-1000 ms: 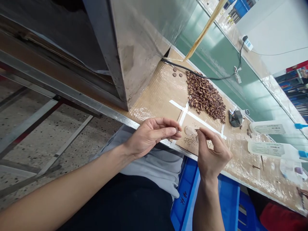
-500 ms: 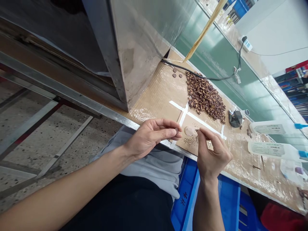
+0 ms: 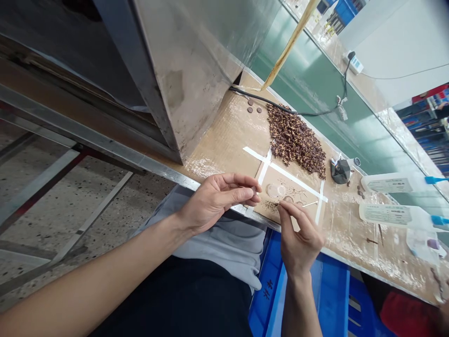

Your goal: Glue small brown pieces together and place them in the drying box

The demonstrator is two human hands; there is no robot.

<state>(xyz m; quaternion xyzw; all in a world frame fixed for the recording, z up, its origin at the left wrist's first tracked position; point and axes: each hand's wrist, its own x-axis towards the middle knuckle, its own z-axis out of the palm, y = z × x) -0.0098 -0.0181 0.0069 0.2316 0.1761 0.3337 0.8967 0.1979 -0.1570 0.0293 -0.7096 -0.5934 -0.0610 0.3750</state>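
My left hand (image 3: 217, 201) pinches a small dark brown disc (image 3: 254, 190) between thumb and fingers, above the bench's front edge. To the right, my right hand (image 3: 300, 234) has thumb and forefinger pressed together; whatever is between them is too small to make out. The two hands are apart. Behind the fingertips, a brown board (image 3: 261, 211) framed by white tape bears a clear round piece (image 3: 272, 190), small ring-shaped pieces (image 3: 281, 190), dark crumbs (image 3: 271, 206) and a thin pale rod (image 3: 310, 204).
A heap of dark brown and yellowish pieces (image 3: 296, 140) lies behind the tape. Several brown discs (image 3: 250, 110) lie near a black cable (image 3: 280, 106). A metal cabinet (image 3: 196, 79) stands left. Plastic bottles (image 3: 386, 213) and a black holder (image 3: 340, 172) are right; a blue crate (image 3: 331, 290) is below.
My right hand has moved left and slightly down, uncovering the rod and small pieces on the board. A dark tip seen at its fingers no longer shows. My left hand keeps the disc.
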